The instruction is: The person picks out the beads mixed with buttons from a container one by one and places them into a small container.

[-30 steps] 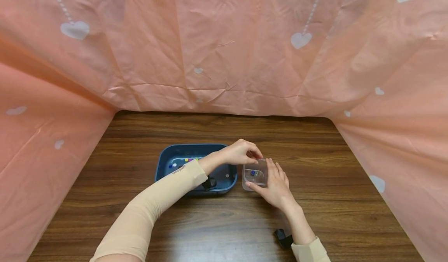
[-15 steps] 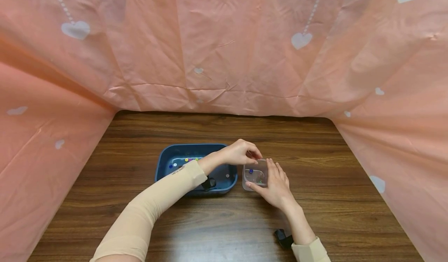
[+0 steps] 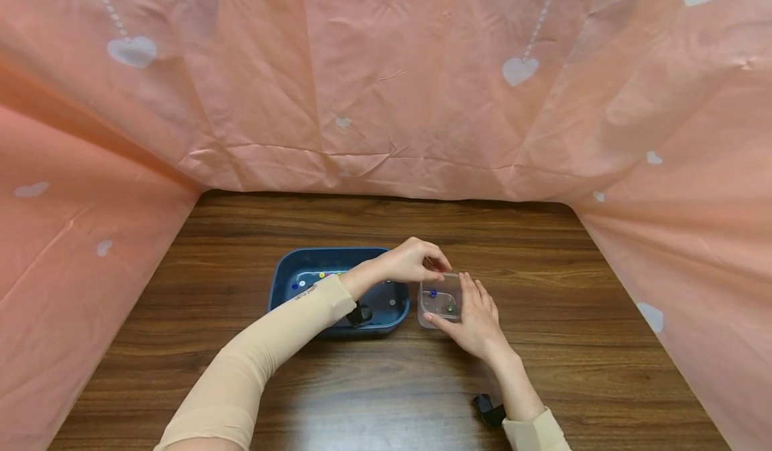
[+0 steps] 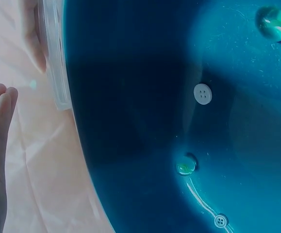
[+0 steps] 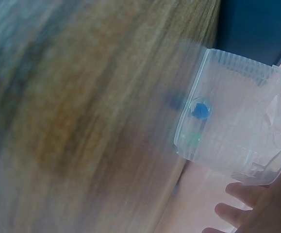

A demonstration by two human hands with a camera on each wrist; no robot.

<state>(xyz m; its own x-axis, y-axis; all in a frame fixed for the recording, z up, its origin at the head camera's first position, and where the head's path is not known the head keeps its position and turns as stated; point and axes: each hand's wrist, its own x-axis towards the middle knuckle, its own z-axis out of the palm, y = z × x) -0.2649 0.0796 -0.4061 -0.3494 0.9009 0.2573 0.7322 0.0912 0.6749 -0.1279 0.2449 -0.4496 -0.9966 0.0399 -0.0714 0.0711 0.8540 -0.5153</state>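
Left hand (image 3: 416,262): above the 11 o'clock rim of the clear box (image 5: 239,114), bent at the fingers, apart from the thumb by a small gap, with nothing visible between.
Right hand (image 3: 476,317): at the box's 4 o'clock, clamped on its walls between thumb and fingers.
Clear box: upright on the wooden table (image 3: 386,384), just beside the blue basin (image 3: 322,258), at its 3 o'clock.
Blue marble (image 3: 433,293): inside the box, toward 11 o'clock.
Green marble (image 3: 449,308): inside the box too, toward 4 o'clock, apart from the blue one.
Basin contents: white button (image 4: 203,94) with four holes, plus other small buttons and marbles, partly hidden under the left sleeve (image 3: 265,350).
Left sleeve: beige, crossing the basin from 7 o'clock.
Peach cloth (image 3: 386,89): around the table from 9 through 12 to 3 o'clock, printed with white hearts.
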